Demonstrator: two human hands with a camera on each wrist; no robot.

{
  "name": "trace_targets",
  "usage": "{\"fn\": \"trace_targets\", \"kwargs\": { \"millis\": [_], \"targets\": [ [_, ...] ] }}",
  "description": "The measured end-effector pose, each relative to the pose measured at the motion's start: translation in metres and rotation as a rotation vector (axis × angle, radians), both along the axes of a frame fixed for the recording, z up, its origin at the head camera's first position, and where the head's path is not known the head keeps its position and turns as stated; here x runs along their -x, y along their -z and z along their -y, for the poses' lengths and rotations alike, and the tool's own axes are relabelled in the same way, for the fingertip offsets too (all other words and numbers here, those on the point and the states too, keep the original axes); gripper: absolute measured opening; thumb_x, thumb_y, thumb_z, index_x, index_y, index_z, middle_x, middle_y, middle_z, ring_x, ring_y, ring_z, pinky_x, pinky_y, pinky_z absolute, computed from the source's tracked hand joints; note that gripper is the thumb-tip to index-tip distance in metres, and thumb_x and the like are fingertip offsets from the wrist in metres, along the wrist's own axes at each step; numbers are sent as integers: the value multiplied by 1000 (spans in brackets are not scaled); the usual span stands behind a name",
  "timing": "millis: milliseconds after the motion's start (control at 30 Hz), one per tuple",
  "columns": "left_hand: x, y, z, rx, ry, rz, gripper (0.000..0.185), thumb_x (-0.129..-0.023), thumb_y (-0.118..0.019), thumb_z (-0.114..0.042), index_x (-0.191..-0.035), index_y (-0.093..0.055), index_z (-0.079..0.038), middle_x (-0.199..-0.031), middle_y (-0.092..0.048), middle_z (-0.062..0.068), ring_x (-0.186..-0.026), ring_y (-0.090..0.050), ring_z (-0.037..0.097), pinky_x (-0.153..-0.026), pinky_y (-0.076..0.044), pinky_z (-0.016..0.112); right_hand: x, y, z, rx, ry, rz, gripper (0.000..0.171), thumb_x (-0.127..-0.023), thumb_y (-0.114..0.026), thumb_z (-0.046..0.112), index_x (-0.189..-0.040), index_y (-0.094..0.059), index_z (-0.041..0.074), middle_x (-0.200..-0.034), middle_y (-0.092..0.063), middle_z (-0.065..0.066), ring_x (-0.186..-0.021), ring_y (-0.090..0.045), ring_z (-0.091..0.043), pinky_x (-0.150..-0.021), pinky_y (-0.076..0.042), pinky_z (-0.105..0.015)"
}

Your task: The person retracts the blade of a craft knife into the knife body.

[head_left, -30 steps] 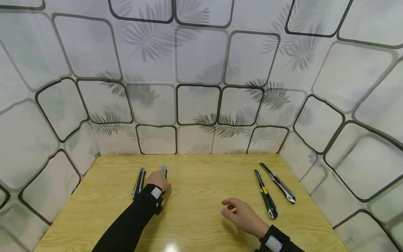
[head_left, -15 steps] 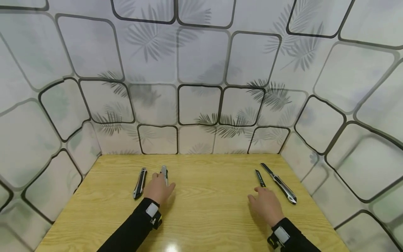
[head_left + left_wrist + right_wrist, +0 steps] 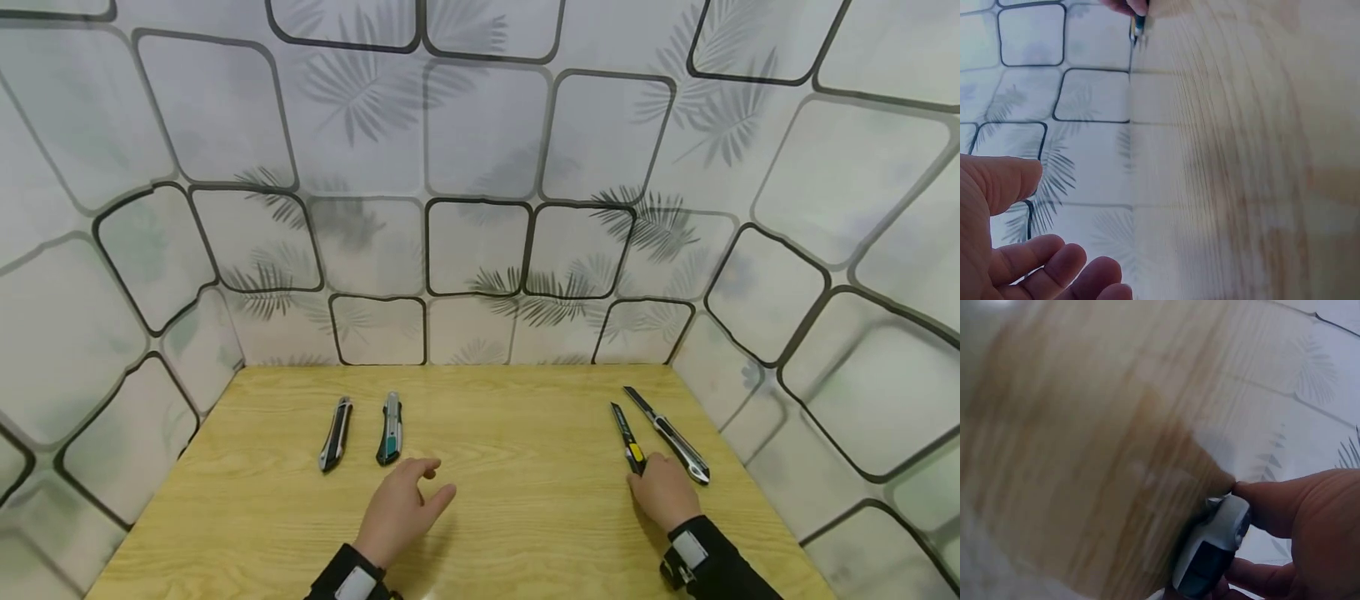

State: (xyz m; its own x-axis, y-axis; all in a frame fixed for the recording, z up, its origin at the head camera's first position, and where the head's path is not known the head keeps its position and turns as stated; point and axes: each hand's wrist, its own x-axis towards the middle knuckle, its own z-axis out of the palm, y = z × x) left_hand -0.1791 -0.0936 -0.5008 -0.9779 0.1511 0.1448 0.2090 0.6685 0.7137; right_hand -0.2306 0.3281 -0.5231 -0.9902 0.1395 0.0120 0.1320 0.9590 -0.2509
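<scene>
My right hand (image 3: 666,492) pinches the lower end of a black utility knife with a yellow slider (image 3: 636,452). In the right wrist view, thumb and fingers grip the rounded grey-and-dark butt of the knife (image 3: 1210,550). Its other end points away from me at the table. Just right of it lies a longer silver-and-black utility knife (image 3: 678,442). My left hand (image 3: 401,512) hovers above the table with nothing in it, thumb spread from the loosely bent fingers. Beyond those fingers lies a grey-and-teal utility knife (image 3: 390,429). A black-and-silver one (image 3: 335,435) rests left of that.
All the knives are on a light wooden table (image 3: 510,433). Patterned sheeting (image 3: 480,250) with dark outlines and leaf prints rises behind the table and along both sides.
My left hand has come off the grey-and-teal knife and drawn back toward me. My right hand has moved right to the yellow-slider knife and taken hold of its lower end.
</scene>
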Motion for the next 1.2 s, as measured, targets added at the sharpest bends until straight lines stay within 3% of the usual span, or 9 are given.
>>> {"fn": "trace_targets", "kwargs": {
  "millis": [100,200,367,467,700,800,933,1067,1200],
  "targets": [
    [-4,0,-2,-30,37,10,47,-101,-76,-38,-133,-72,-4,-114,-74,13,-63,-51,3,-57,-43,23,1,-2,1,37,-9,21,33,-100,-68,19,-100,-63,-14,-82,-63,-20,-71,-59,-28,-63,-50,-41],
    [-6,-1,-2,-63,66,25,45,-101,-75,-39,-130,-73,-4,-110,-74,10,-66,-52,3,-58,-44,23,0,-9,13,106,-39,36,34,-101,-67,18,-109,-66,-15,-88,-68,-18,-74,-61,-25,-65,-51,-40],
    [-5,-3,-5,-167,96,74,45,-102,-74,-42,-128,-75,-5,-104,-74,3,-71,-56,6,-60,-45,23,-6,-28,63,235,-122,34,42,-101,-73,19,-131,-66,-9,-114,-73,-19,-92,-66,-23,-79,-57,-44],
    [-4,-4,-9,-252,123,128,48,-103,-72,-44,-130,-74,-4,-106,-74,3,-79,-61,9,-63,-49,24,-15,-42,99,319,-204,18,41,-101,-75,20,-135,-67,-3,-116,-71,-14,-96,-66,-20,-80,-57,-41],
    [-6,-13,-21,-650,212,329,62,-108,-65,-42,-149,-58,4,-136,-70,22,-105,-74,21,-83,-63,30,-50,-70,164,511,-551,-16,42,-104,-74,30,-138,-66,8,-119,-69,-4,-96,-63,-11,-73,-53,-26],
    [-9,-19,-24,-802,163,345,60,-108,-65,-41,-150,-58,1,-139,-70,18,-110,-73,17,-92,-62,32,-63,-77,180,544,-666,-38,43,-105,-71,35,-141,-64,12,-125,-68,-2,-98,-61,-8,-73,-52,-22],
    [-13,-24,-22,-902,105,352,56,-106,-67,-41,-147,-62,-3,-129,-75,8,-107,-72,15,-100,-59,34,-72,-78,190,608,-692,-40,42,-105,-71,35,-140,-62,12,-123,-68,-1,-97,-59,-5,-73,-53,-21],
    [-15,-28,-19,-914,149,357,53,-107,-66,-35,-148,-60,-2,-134,-74,10,-117,-69,13,-112,-53,39,-70,-77,190,792,-644,104,43,-105,-72,34,-136,-58,7,-118,-67,-5,-98,-63,-10,-75,-55,-24],
    [-14,-32,-15,-900,242,354,51,-108,-65,-29,-148,-59,1,-134,-76,4,-128,-66,10,-117,-48,36,-65,-73,186,1131,-671,444,40,-109,-66,31,-134,-57,1,-113,-71,-5,-96,-73,-15,-77,-61,-26]
  ]
}}
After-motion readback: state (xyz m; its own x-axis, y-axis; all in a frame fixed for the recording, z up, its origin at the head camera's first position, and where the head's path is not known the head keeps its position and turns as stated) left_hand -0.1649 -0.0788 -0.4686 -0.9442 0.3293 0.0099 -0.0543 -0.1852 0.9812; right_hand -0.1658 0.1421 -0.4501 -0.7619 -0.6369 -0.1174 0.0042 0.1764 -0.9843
